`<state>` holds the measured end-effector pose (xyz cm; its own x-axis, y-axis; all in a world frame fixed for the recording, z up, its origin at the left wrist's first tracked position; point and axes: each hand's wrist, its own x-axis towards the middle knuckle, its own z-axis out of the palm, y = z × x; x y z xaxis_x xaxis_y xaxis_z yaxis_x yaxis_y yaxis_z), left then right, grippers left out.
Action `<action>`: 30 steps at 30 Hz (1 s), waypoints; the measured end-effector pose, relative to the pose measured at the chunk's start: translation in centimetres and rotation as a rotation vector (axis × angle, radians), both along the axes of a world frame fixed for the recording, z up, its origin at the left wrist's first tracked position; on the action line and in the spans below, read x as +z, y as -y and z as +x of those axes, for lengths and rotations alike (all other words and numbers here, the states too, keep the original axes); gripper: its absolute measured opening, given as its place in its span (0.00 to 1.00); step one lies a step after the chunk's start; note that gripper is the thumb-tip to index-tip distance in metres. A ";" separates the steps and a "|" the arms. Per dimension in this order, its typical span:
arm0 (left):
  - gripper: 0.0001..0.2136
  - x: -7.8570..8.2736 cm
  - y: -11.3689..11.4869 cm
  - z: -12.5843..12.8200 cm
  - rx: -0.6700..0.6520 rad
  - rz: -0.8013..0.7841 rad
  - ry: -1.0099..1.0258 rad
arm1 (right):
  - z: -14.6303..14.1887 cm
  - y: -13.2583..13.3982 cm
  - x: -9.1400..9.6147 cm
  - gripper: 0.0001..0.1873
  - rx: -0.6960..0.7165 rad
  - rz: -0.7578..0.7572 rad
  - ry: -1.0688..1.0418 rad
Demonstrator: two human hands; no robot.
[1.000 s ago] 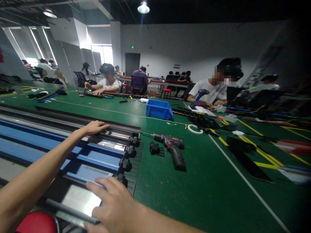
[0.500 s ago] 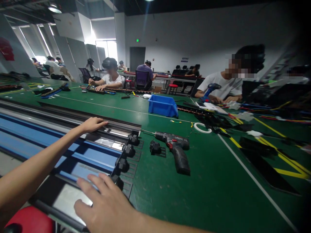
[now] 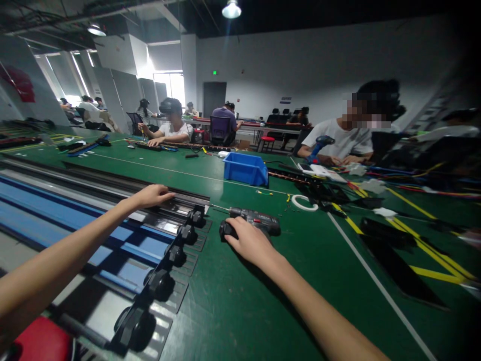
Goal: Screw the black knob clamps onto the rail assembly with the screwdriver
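Observation:
Long metal rails (image 3: 93, 215), some blue and some dark, lie side by side at the left, with black knob-like end fittings (image 3: 160, 284) on slotted plates along their right ends. On the farthest dark rail lies my left hand (image 3: 152, 195), its fingers loosely bent over the surface. My right hand (image 3: 250, 240) has its fingers closed round a loose black end fitting (image 3: 226, 230) on the table. Just behind that hand is a black cordless drill (image 3: 261, 219), lying with its long bit toward the rails. My hand and wrist hide the drill's handle.
A blue bin (image 3: 246, 170) and a white ring (image 3: 303, 202) are beyond the drill on the green table (image 3: 240, 311). Dark panels (image 3: 404, 271) and cables lie at the right. A co-worker (image 3: 343, 135) sits across with a blue drill (image 3: 321, 148) nearby. A red stool (image 3: 43, 343) is lower left.
My right hand has moved from over the near rail ends to the loose end fitting and closed on it. My left hand stays on the far rail, fingers more bent. The view has shifted slightly.

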<state>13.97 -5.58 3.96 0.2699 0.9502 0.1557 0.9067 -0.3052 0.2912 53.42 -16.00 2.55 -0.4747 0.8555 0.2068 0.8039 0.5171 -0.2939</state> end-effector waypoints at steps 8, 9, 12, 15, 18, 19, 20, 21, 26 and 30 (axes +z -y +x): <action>0.26 -1.5 0.9 3.1 -0.057 0.016 -0.024 | 1.0 -3.0 -2.0 0.20 0.028 0.051 -0.087; 0.26 -1.8 0.7 2.9 -0.043 0.028 -0.035 | 1.3 -3.6 -2.1 0.20 0.020 0.057 -0.086; 0.25 -2.4 0.4 2.5 -0.018 0.054 -0.066 | 2.0 -5.4 -2.3 0.21 -0.025 0.062 -0.080; 0.25 -2.5 0.3 2.5 -0.019 0.064 -0.073 | 2.2 -6.7 -2.2 0.21 -0.087 0.061 -0.061; 0.25 -2.4 0.5 2.5 -0.032 0.059 -0.060 | 1.4 -7.3 -1.8 0.19 -0.163 0.065 -0.032; 0.25 -2.3 0.5 2.5 -0.033 0.057 -0.053 | 0.8 -7.3 -1.7 0.18 -0.191 0.070 -0.024; 0.25 -2.2 0.6 2.5 -0.031 0.054 -0.046 | 0.2 -7.3 -1.7 0.17 -0.210 0.075 -0.018; 0.25 -2.2 0.6 2.6 -0.025 0.051 -0.040 | -0.6 -7.3 -1.8 0.16 -0.217 0.080 -0.019; 0.25 -2.1 0.6 2.7 -0.018 0.048 -0.030 | -4.8 -7.6 -3.5 0.18 -0.096 0.098 -0.168; 0.25 -2.1 0.5 2.7 -0.018 0.043 -0.038 | -6.6 -7.4 -5.6 0.25 -0.042 0.158 -0.378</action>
<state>16.67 -6.12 1.83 0.2932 0.9379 0.1853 0.9113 -0.3327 0.2426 46.82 -8.59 -3.02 -0.3050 0.8164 0.4904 0.6758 0.5484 -0.4925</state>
